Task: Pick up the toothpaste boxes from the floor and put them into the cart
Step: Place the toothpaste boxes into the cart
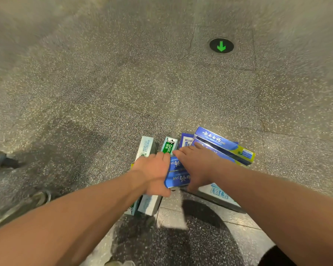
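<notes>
- The toothpaste boxes (178,178) lie in a small heap on the speckled stone floor (123,93), low in the middle of the view.
- The left hand (154,169) lies on the left end of two blue boxes (176,166). Its fingers bend down past the knuckles and the tips are hidden, so I cannot tell if it grips anything.
- The right hand (197,166) lies flat on the same blue boxes. Its fingers are straight and spread wide, and it holds nothing.
- A long pale box (146,146) sticks out from under the left hand, pointing away.
- A green box (169,145) with white letters lies just beside the pale one, between the two hands.
- A big blue box with a yellow end (224,146) lies tilted on the heap, touching the right hand's fingertips.
- A white box with blue letters (218,193) lies under the right wrist.
- The cart (40,197) shows only as a metal bar and wheels at the left edge, well apart from the heap.
- A round black floor mark with a green arrow (221,45) sits far off, up and to the right.
</notes>
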Available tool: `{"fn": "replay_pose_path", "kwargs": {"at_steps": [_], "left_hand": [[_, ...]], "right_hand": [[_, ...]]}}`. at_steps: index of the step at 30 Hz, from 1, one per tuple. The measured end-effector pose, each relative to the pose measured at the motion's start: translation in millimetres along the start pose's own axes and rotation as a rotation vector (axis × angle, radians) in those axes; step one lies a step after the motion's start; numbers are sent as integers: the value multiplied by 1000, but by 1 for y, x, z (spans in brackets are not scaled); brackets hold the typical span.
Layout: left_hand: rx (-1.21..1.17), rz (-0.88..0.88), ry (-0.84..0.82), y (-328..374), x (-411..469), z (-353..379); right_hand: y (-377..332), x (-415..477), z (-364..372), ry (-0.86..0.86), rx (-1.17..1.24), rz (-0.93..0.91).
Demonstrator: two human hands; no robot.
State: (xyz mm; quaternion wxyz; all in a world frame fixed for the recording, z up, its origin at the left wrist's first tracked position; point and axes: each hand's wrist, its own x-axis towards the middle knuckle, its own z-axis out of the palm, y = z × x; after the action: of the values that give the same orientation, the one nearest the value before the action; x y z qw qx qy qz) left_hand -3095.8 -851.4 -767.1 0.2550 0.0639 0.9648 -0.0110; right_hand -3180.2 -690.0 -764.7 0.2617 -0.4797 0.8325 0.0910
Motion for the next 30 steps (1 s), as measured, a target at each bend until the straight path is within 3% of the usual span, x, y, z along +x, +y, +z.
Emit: {"fn": "replay_pose_path", "kwargs": {"at_steps": [19, 24, 30], "left_hand": [[16, 13, 57, -9, 5, -7], [-57, 35, 31, -13, -51, -89], [-137, 41, 39, -34, -150, -230]], "right_hand": [[-7, -9, -11, 52, -27, 75], [-25, -60, -94, 35, -50, 105], [-70, -144, -254, 42, -33, 119]]}}
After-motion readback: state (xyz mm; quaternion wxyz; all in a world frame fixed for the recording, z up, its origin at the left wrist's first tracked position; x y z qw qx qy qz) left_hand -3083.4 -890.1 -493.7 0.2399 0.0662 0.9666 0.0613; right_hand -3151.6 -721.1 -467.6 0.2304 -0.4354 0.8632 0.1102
